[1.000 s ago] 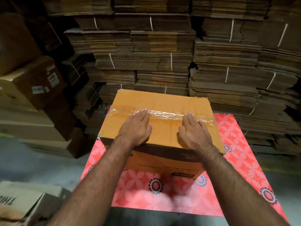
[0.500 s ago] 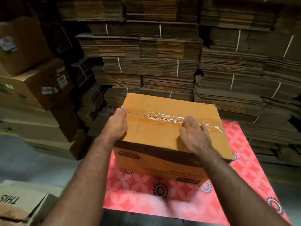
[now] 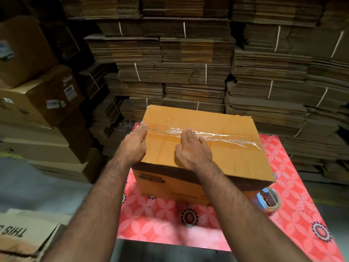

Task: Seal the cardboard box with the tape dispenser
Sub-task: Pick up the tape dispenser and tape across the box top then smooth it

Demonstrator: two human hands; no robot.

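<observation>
An orange-brown cardboard box (image 3: 222, 156) stands closed on a pink flowered mat (image 3: 294, 210). A wrinkled strip of clear tape (image 3: 222, 138) runs across its top seam. My left hand (image 3: 133, 143) lies flat over the box's left top edge, fingers together at the tape's end. My right hand (image 3: 191, 150) presses palm-down on the top, fingertips on the tape near the middle. A roll of tape (image 3: 269, 199) with a blue core lies on the mat by the box's near right corner. Neither hand holds anything.
Tied bundles of flattened cardboard (image 3: 188, 63) form a wall behind the mat. Stacked closed cartons (image 3: 43, 103) with labels stand at the left. A flattened printed carton (image 3: 24, 235) lies on the grey floor at the lower left.
The box has turned slightly and my right hand has slid left along the tape toward the middle. My left hand stays at the left edge. The tape roll has come into view.
</observation>
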